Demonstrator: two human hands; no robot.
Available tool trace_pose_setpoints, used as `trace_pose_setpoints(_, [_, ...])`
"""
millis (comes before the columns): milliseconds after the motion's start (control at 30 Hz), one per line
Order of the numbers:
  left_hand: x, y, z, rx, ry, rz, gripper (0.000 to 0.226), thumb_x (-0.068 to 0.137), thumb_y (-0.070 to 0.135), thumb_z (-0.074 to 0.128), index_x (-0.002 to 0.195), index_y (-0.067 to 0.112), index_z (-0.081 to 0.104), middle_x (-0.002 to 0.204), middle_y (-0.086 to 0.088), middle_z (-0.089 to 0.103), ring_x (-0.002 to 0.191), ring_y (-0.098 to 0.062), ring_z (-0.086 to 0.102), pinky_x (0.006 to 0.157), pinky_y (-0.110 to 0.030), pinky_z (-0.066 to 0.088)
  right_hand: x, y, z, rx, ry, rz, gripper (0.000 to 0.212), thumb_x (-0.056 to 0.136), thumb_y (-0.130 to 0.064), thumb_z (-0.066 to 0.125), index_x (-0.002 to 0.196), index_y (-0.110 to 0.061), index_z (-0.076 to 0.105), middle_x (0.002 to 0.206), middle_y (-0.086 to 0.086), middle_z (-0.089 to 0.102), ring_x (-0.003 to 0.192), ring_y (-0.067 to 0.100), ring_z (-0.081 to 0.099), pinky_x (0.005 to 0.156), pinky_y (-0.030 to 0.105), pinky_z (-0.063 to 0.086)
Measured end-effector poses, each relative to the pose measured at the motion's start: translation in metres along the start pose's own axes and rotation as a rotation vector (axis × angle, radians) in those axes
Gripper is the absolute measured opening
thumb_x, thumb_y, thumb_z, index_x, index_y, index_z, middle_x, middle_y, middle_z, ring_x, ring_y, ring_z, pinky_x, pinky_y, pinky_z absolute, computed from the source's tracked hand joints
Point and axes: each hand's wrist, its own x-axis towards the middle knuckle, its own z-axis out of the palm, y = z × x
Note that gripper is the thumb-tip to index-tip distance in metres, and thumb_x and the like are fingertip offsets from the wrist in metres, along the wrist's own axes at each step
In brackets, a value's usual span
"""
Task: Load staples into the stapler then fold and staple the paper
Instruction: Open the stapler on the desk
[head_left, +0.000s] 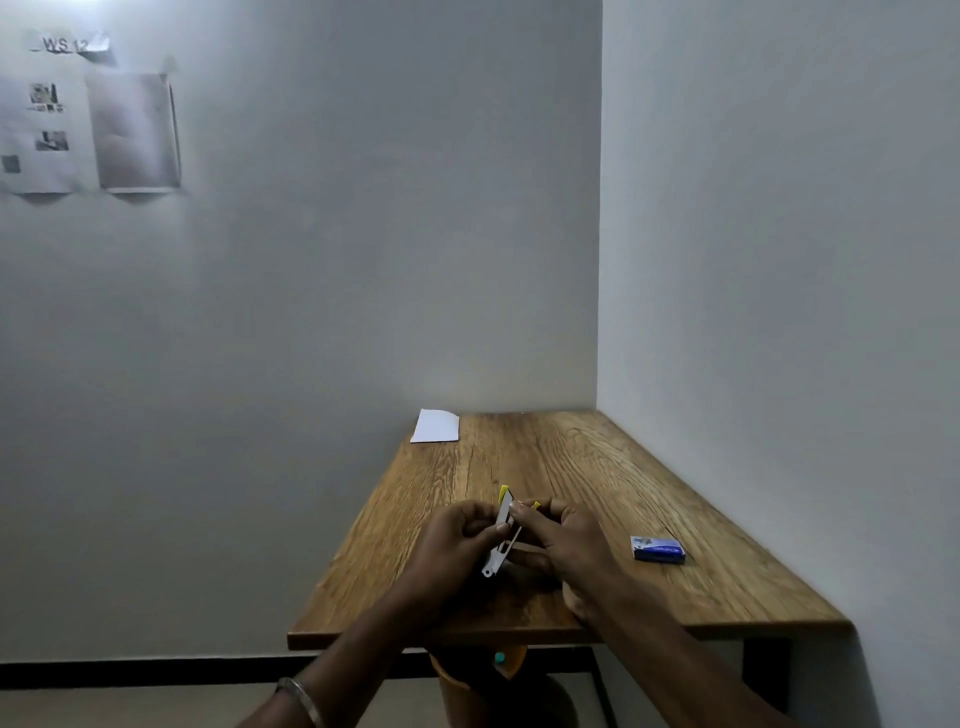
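A small yellow and silver stapler (501, 530) is held above the near part of the wooden table (597, 478), hinged open, its metal arm pointing down towards me. My left hand (452, 551) grips its left side. My right hand (561, 540) holds the other side, fingertips at the open top. Whether staples lie between the fingers I cannot tell. A blue staple box (657, 550) lies on the table to the right of my hands. A white sheet of paper (435, 426) lies flat at the far left corner, overhanging the table's edge.
The table stands in a room corner, with walls close behind it and on its right. Printed sheets (88, 130) hang on the far wall, upper left. An orange object (483, 675) sits under the table's near edge. A metal bangle (301, 699) circles my left wrist.
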Motion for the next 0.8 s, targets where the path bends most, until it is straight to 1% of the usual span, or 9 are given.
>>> trace_pose_setpoints(100, [-0.001,0.003,-0.002,-0.079,0.060,-0.051,0.016,0.094,0.016,0.060,0.108,0.009,0.064,0.094,-0.005,0.077,0.081,-0.016,0.074,0.063,-0.022,0.055,0.001,0.001,-0.001,0.043,0.049,-0.020,0.017,0.087,-0.014,0.073,0.094,0.001,0.070,0.089,0.020,0.076,0.082,0.032,0.076,0.064,0.037,0.062])
trace_pose_setpoints(233, [0.004,0.003,-0.005,-0.237,0.163,-0.146,0.022,0.095,0.012,0.058,0.116,0.010,0.057,0.108,0.000,0.075,0.093,-0.015,0.074,0.069,-0.025,0.058,0.004,0.000,-0.005,0.096,0.086,-0.017,0.014,0.089,-0.012,0.070,0.095,0.001,0.069,0.094,0.023,0.074,0.084,0.031,0.076,0.070,0.038,0.062])
trace_pose_setpoints(367, [0.004,0.001,-0.006,-0.395,0.215,-0.230,0.019,0.094,0.012,0.058,0.112,0.012,0.052,0.106,-0.010,0.074,0.088,-0.018,0.075,0.064,-0.029,0.059,0.007,0.001,-0.006,0.098,0.126,-0.025,0.011,0.092,-0.007,0.065,0.103,-0.005,0.065,0.102,0.020,0.070,0.094,0.029,0.074,0.077,0.039,0.062])
trace_pose_setpoints(433, [0.005,0.000,-0.010,-0.430,0.251,-0.256,0.018,0.095,0.009,0.057,0.112,0.011,0.051,0.104,-0.016,0.072,0.084,-0.019,0.075,0.061,-0.030,0.059,0.009,0.001,-0.008,0.013,0.149,-0.059,0.012,0.092,-0.004,0.064,0.103,-0.008,0.064,0.103,0.018,0.068,0.094,0.027,0.072,0.073,0.034,0.062])
trace_pose_setpoints(500, [0.006,-0.002,-0.012,-0.430,0.287,-0.272,0.023,0.093,0.005,0.059,0.113,0.014,0.049,0.104,-0.017,0.070,0.086,-0.023,0.075,0.065,-0.036,0.061,0.010,0.000,-0.012,-0.135,0.138,-0.091,0.011,0.090,-0.002,0.066,0.098,-0.010,0.067,0.102,0.016,0.069,0.086,0.021,0.072,0.067,0.027,0.060])
trace_pose_setpoints(567, [0.006,-0.005,-0.014,-0.297,0.301,-0.259,0.033,0.090,0.006,0.064,0.114,0.022,0.048,0.107,-0.015,0.068,0.093,-0.025,0.072,0.073,-0.040,0.061,0.011,-0.002,-0.017,-0.323,0.136,-0.130,0.010,0.088,-0.005,0.070,0.094,-0.012,0.070,0.100,0.012,0.071,0.079,0.019,0.073,0.065,0.026,0.060])
trace_pose_setpoints(667, [0.004,-0.009,-0.022,0.093,0.304,-0.155,0.043,0.084,0.015,0.074,0.116,0.031,0.048,0.105,-0.005,0.066,0.095,-0.016,0.066,0.076,-0.030,0.055,0.011,-0.006,-0.026,-0.673,0.172,-0.219,0.011,0.083,-0.017,0.077,0.093,-0.020,0.074,0.093,-0.002,0.072,0.080,0.008,0.069,0.061,0.017,0.055])
trace_pose_setpoints(733, [0.002,-0.010,-0.029,0.185,0.301,-0.130,0.041,0.081,0.018,0.077,0.111,0.030,0.053,0.100,-0.001,0.067,0.092,-0.013,0.066,0.071,-0.023,0.052,0.011,-0.008,-0.029,-0.788,0.178,-0.245,0.012,0.080,-0.021,0.080,0.092,-0.022,0.075,0.090,-0.008,0.072,0.083,0.003,0.066,0.063,0.014,0.051])
trace_pose_setpoints(800, [0.000,-0.011,-0.035,0.273,0.287,-0.122,0.029,0.078,0.022,0.080,0.101,0.025,0.062,0.095,0.000,0.069,0.090,-0.012,0.067,0.071,-0.022,0.053,0.010,-0.008,-0.031,-0.855,0.165,-0.240,0.011,0.079,-0.020,0.080,0.090,-0.022,0.077,0.086,-0.008,0.073,0.079,0.002,0.067,0.066,0.016,0.055])
